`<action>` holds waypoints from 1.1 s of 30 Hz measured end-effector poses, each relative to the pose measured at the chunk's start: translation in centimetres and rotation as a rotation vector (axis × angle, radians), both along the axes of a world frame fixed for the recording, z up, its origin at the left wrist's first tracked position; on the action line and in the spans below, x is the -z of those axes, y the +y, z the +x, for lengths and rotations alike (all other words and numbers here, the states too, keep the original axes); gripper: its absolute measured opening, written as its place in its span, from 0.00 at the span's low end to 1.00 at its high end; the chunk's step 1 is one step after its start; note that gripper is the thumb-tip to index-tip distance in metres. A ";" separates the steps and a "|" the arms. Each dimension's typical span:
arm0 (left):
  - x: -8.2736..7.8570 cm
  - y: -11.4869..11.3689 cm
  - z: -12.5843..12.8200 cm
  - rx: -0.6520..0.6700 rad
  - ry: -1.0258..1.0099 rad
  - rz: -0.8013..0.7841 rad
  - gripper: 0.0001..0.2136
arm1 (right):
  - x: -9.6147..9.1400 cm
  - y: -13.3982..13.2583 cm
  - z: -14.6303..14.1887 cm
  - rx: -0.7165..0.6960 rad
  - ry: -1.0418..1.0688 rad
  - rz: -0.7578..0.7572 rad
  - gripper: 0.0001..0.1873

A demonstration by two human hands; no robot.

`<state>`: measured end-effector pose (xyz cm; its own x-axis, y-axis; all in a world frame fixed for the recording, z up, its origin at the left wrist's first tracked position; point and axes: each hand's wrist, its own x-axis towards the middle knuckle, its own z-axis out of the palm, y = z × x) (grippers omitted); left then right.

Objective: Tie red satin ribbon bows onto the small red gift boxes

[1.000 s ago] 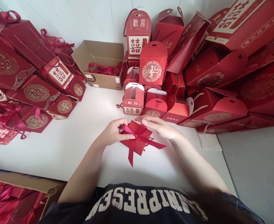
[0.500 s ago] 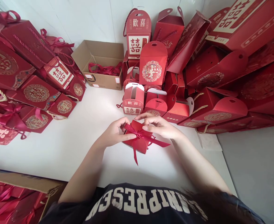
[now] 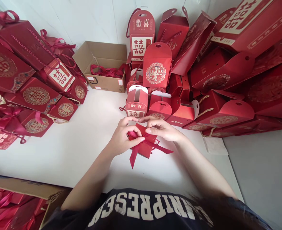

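A small red gift box lies on the white table in front of me, with a dark red ribbon tied round it. My left hand is closed on the bow from the left, its fingertips pressed over the knot. My right hand pinches the ribbon and the box top from the right. One ribbon tail hangs down toward me, another trails out to the right.
Red gift boxes and bags are piled at the left and across the back and right. An open cardboard box holding red ribbons stands at the back. Another carton of ribbons sits at the near left corner.
My left hand has slid over the knot and now covers the bow. The hanging ribbon tail has shifted a little to the left. The box has barely moved.
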<state>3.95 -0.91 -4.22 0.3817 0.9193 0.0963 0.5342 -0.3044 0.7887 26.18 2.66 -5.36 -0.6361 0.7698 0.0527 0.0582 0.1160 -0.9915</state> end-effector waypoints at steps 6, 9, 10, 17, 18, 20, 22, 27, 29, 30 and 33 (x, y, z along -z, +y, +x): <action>0.0 0.0 -0.1 0.008 0.008 -0.004 0.07 | 0.7 0.2 -0.3 -0.032 0.071 -0.122 0.20; 0.0 0.0 -0.1 0.007 0.006 -0.014 0.08 | 0.8 0.0 -0.5 -0.007 0.114 -0.228 0.20; 0.0 0.0 -0.1 0.006 0.004 -0.019 0.08 | 0.8 -0.1 -0.6 0.004 0.128 -0.259 0.20; 0.1 0.0 0.0 0.018 -0.027 -0.034 0.08 | 1.1 -0.4 -1.1 0.048 0.208 -0.319 0.21; 0.1 0.1 -0.1 0.027 -0.045 -0.044 0.08 | 1.1 -0.3 -1.1 0.043 0.206 -0.306 0.20; 0.0 0.2 -0.7 0.066 -0.126 -0.094 0.07 | 1.0 -0.2 -0.8 0.029 0.198 -0.261 0.16; -0.2 0.5 -1.6 0.119 -0.237 -0.171 0.09 | 0.8 0.1 -0.4 0.035 0.176 -0.204 0.12; -0.1 1.6 -4.5 0.332 -0.239 -0.261 0.40 | -0.2 0.6 0.9 0.087 0.093 -0.111 0.13; 0.4 1.9 -4.9 0.408 -0.179 -0.291 0.50 | -0.7 0.7 1.4 0.101 0.056 -0.092 0.14; 0.8 2.0 -4.9 0.435 -0.168 -0.315 0.53 | -1.0 0.6 1.6 0.106 0.031 -0.080 0.15; 1.8 2.0 -4.0 0.490 -0.217 -0.386 0.53 | -1.8 0.4 2.2 0.104 -0.065 -0.041 0.16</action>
<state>-0.01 1.14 -5.98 0.7735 0.6283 -0.0832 0.2222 -0.1460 0.9640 28.39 3.10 -3.58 -0.5538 0.8324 -0.0190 0.1317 0.0651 -0.9892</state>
